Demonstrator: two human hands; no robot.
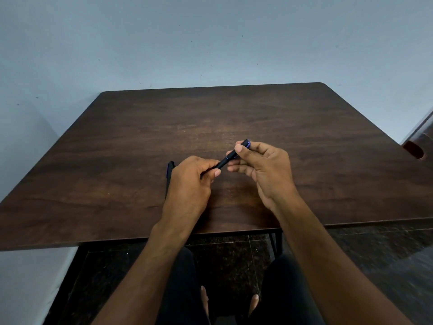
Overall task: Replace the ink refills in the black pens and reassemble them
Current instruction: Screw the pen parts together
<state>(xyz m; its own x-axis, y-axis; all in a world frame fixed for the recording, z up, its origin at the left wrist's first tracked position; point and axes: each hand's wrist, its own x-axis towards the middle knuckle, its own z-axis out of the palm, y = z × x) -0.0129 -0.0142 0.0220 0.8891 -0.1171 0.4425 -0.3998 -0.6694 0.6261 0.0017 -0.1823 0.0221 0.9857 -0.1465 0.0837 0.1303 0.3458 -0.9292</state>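
A black pen (226, 159) with a blue clip slants up to the right above the dark wooden table (117, 148). Both hands grip it. My left hand (191, 178) pinches its lower end between thumb and fingers, and my right hand (262, 163) holds the upper end near the clip. A second black pen (169, 174) with blue trim lies on the table just left of my left hand, which hides most of it.
The table stands against a pale blue wall. At the right edge a dark piece of furniture (419, 141) with a reddish hole shows. My legs and bare feet are below the table's front edge, over a dark speckled floor.
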